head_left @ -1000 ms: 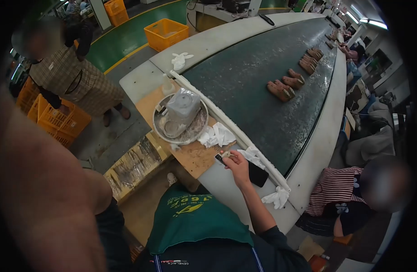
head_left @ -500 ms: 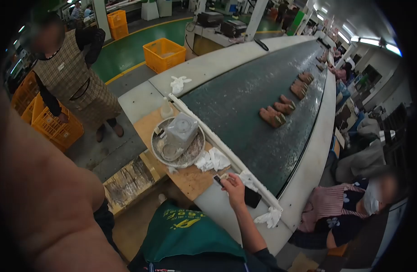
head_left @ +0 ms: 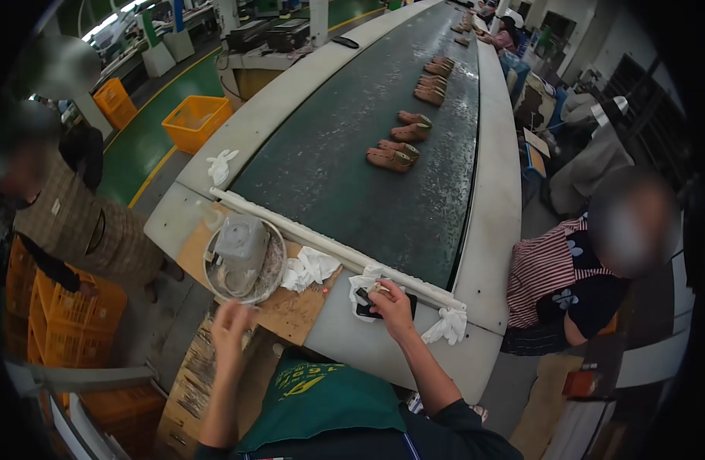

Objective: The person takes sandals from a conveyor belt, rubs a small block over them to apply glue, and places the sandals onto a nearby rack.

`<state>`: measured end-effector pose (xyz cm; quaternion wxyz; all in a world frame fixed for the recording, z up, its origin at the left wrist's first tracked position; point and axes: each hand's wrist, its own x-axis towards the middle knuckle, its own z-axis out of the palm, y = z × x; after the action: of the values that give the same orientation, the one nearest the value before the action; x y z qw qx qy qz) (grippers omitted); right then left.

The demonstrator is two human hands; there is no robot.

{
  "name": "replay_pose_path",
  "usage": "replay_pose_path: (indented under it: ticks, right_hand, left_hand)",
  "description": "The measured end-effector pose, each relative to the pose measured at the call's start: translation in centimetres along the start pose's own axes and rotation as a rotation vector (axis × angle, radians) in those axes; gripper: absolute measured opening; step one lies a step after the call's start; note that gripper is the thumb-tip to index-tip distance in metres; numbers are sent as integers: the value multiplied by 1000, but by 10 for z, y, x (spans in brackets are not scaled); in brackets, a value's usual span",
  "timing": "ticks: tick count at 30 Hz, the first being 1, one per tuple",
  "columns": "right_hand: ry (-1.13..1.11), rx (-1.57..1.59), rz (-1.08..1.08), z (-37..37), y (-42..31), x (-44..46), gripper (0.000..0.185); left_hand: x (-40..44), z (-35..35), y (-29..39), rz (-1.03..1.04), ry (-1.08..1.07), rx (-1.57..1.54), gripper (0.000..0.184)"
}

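Note:
My right hand [head_left: 395,307] is closed at the table's near end, fingers pinching a small black object [head_left: 363,294] and a pale piece whose kind I cannot make out. Beneath and beside it lie a white cloth [head_left: 357,286] and a flat black thing [head_left: 408,307]. My left hand [head_left: 230,328] is raised over the near edge of the wooden board [head_left: 291,316], just below a round basin [head_left: 207,272]. Its fingers are slightly blurred and loosely bent, with nothing visible in them. A clear plastic container [head_left: 241,239] stands in the basin.
Brown shoes or boot uppers [head_left: 393,156] lie in groups along the dark green conveyor belt [head_left: 329,199]. White gloves [head_left: 446,327] rest near the right corner. One person [head_left: 555,268] is at the right, another [head_left: 77,215] at the left beside orange crates [head_left: 77,310].
My left hand has dropped from close before the camera to beside the basin. The view has shifted, while my right hand keeps its grip on the small black object.

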<state>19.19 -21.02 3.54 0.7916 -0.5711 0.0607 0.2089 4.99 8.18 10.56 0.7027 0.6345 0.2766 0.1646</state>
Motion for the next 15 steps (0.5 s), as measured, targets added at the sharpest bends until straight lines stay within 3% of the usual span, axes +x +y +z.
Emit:
replay_pose_path:
  ticks: [1,3,7,9,11,12,14,15]
  right_hand:
    - [25,52,12,-12,-6,0,39]
    - [54,117,4,-38,-14,-2,38]
    - [128,259,-9,-77,-16,-1,36]
    - [145,329,-16,-90,-13,3,35]
    - [170,372,-25,-93,-17,2,36]
    - [194,404,-36,-93,-21,4,37]
    - [206,408,-57,-96,-23,11,37]
    - [214,428,-62,-98,-21,12,36]
  left_hand:
    - [-15,5,-31,-223,-46,11,34]
    - [-34,19,-74,-357,-213,62,32]
    - [-7,72,-68,-400,-423,91,31]
    - [26,122,-25,-391,-517,172,30]
    - [64,168,-9,-546,-596,156,36]
    - [86,190,-10,-524,-599,166,36]
    - [144,239,-25,-726,-703,113,46]
    - [171,263,-35,-768,-700,98,43]
